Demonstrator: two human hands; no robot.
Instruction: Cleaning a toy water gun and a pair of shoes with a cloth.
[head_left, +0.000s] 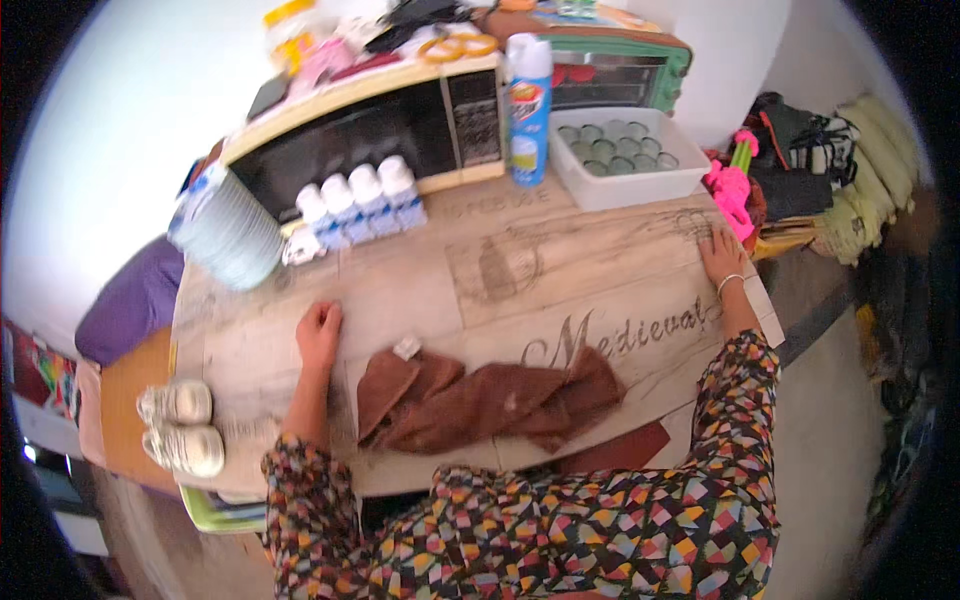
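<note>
A crumpled brown cloth with a small white tag lies on the wood-patterned tabletop in front of me. My left hand rests on the table beyond the cloth's left end, its fingers curled, with nothing visible in it. Far to the right, my right hand lies on the table's right edge, fingers apart and holding nothing, near the white plastic bin of glass jars. A bracelet is on that wrist. A pair of pale shoes stands at the table's left edge.
Along the back stand a stack of clear plastic containers, several white-capped bottles, a microwave oven, a blue spray can and a green toaster oven. Bright pink items are beside the right edge; folded textiles lie farther right.
</note>
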